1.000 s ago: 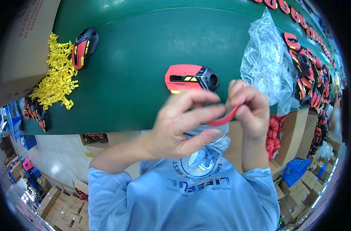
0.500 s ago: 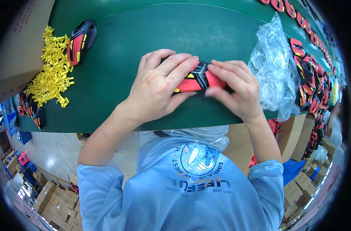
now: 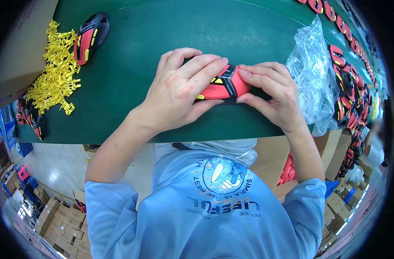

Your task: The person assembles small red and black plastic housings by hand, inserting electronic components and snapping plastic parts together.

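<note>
Red-and-black shell [image 3: 223,86] pressed on green table [image 3: 141,64] by both hands, left [image 3: 179,90] and right [image 3: 270,93].

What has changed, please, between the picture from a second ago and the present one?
Both hands came down from chest height to the green table. The red strip they held up is out of sight. The left hand now covers, and the right hand pinches, the red-and-black plastic shell, which earlier lay untouched. The yellow plastic clips, second shell and clear bag stayed put.
</note>
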Tool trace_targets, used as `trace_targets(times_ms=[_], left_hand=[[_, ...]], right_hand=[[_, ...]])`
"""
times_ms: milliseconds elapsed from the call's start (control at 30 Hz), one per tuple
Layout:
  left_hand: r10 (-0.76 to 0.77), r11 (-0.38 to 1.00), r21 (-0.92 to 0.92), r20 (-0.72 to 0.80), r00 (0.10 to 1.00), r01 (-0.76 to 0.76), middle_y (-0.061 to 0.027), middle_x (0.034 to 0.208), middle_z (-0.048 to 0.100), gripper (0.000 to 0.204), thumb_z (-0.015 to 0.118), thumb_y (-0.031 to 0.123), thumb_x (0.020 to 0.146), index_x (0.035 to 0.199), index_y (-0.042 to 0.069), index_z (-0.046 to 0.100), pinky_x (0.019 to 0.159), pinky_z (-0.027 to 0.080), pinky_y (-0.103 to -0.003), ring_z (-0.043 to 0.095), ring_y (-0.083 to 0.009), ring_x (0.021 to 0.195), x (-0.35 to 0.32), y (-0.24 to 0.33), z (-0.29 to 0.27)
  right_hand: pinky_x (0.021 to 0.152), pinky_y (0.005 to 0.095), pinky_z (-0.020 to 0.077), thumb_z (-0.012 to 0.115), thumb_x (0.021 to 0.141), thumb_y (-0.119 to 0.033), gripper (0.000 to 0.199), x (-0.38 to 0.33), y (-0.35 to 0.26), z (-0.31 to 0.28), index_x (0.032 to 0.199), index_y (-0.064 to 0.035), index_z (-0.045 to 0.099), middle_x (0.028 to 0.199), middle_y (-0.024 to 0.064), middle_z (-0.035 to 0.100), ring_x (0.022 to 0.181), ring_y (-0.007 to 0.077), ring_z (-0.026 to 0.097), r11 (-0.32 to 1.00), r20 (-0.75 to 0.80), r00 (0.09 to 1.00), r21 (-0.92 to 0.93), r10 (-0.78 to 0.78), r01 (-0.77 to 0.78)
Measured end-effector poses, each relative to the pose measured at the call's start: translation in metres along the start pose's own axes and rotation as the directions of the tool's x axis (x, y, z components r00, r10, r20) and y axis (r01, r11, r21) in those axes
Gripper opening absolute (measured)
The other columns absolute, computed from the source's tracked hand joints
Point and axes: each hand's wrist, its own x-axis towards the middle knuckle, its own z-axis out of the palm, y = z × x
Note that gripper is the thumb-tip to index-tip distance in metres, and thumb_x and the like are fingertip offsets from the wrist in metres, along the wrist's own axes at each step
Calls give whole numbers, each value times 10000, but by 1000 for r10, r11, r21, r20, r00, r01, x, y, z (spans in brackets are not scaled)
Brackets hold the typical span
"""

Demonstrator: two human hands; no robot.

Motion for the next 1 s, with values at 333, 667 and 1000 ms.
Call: trace_targets(times_ms=[333,667,1000], left_hand=[[33,999,-5,-52,998,-34,-74,1196,689,674,873,459,732,1260,85,687,975,455,-467,585,-329,1099,21,3,13],[59,998,39,-90,994,-56,-54,1161,700,563,889,432,713,1153,124,717,953,457,-466,578,-318,1080,25,4,23],[27,1000,17,-77,997,-26,-132,1203,623,723,928,446,655,1192,55,640,975,439,-479,549,-353,1128,21,6,27]], right_hand=[[819,356,448,835,808,-293,400,-9,-1,3,1173,-145,766,1239,-21,751,837,212,568,995,-12,999,-93,37,-38],[481,270,259,446,1089,-333,384,42,-59,5,780,-109,485,685,-39,372,523,86,319,586,-331,852,809,406,35],[401,230,193,346,1139,-416,472,44,-68,-57,748,-154,375,619,-49,327,441,50,258,96,-94,995,991,34,91]])
